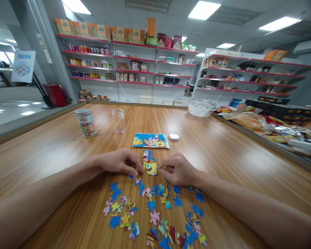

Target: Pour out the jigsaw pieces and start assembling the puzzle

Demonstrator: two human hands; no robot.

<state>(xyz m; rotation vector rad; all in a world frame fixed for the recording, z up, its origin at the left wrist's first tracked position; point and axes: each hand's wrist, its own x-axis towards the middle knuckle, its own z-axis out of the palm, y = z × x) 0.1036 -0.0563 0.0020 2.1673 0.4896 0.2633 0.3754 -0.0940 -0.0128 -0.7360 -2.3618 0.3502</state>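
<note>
Puzzle pieces already joined into a small cluster (149, 163) lie flat on the wooden table (223, 145), straight ahead of the person and between both hands. The left hand (119, 161) rests palm down on the wood with its fingers curled, and its fingertips (137, 169) press on the cluster's left edge. The right hand (176, 169) mirrors it from the other side, fingers bent and thumb tucked close, touching the cluster's right edge. Whether either hand actually pinches a piece or only presses on it cannot be told. Both forearms lie along the table toward the camera.

Loose pieces (155, 211) are scattered just nearer the person than the hands, some face up in yellow and pink, many showing blue backs. Just beyond the cluster lies a printed reference picture (150, 140), flat on the table, with a round metal lid (174, 137) just beside its right edge. Farther back on the left stand a labelled can (85, 122) with a lid on and, to its right, a clear empty tube (118, 120), both upright. A white bowl (200, 108) covered in film sits near the table's far right edge, beside a heap of packaged snacks (251, 121). Stocked shop shelves (134, 62) line the back wall.
</note>
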